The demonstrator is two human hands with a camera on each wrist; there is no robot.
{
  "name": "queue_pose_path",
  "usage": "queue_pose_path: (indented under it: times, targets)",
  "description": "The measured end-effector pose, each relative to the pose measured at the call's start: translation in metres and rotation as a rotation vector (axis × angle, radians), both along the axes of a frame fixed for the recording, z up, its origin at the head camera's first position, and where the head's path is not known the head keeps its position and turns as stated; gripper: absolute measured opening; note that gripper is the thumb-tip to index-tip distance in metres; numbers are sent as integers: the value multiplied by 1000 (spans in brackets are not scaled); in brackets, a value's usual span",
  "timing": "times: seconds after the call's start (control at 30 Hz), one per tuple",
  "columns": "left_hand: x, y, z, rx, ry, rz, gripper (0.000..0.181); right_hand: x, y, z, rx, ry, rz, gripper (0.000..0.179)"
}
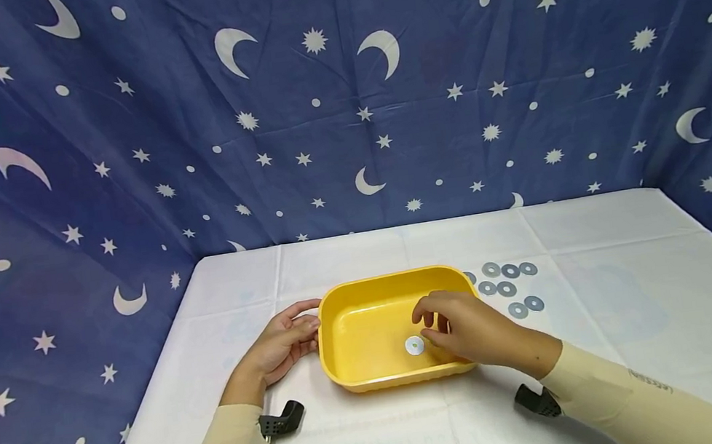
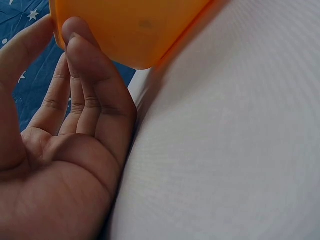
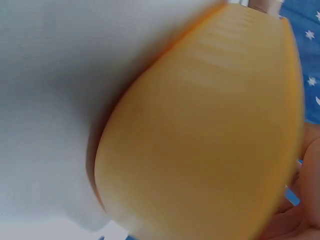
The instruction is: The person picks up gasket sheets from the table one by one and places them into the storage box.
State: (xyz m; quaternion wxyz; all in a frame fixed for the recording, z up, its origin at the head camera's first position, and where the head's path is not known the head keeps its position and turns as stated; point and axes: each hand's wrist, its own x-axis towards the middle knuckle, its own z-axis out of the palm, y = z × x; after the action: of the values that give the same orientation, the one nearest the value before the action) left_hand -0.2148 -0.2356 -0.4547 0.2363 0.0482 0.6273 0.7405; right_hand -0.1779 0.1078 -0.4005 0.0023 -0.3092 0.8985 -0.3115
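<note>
Star-and-moon cloth (image 1: 343,106) walls off the back and both sides, so your open room is the white-covered counter (image 1: 607,340) in front of you, widest to the right and toward you.

Your yellow tub (image 1: 348,325) sits near the counter's middle, its long axis running left to right across your body, open side up. Its left end wall meets your left hand (image 1: 281,348): the left wrist view shows straight fingers (image 2: 95,85) laid against the tub's outer corner, palm open, steadying rather than clasping. A strip of bare counter lies left of that hand before the cloth edge drops away.

Your right hand (image 1: 467,330) reaches over the tub's right rim, fingers loosely curved and pointing down into the basin. Whether the grip has anything between its fingertips you cannot tell; nothing shows there.

One washer (image 1: 414,346) lies flat on the tub floor, just left of those fingertips, so the right hand is far nearer to it than the left.

Loose washers (image 1: 508,287) lie flat in a cluster on the counter just beyond the tub's far right corner, behind your right hand and apart from it.
</note>
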Motion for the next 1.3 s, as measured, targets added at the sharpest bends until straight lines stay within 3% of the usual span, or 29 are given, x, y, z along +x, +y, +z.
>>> queue_pose_path:
  times: [0.37,0.67,0.9,1.3]
  targets:
    - [-2,3,0,0,5,-2,55,16,37,12,-86,59,-87,21]
    - [-1,-4,-2,-3,20,-10,55,12,58,17,-127,144,-112,25]
    - [-1,-2,-1,-8,16,-14,57,7,83,18,-174,211,-206,27]
    - [0,0,-2,-17,10,-22,59,0,105,10,-107,74,-334,22]
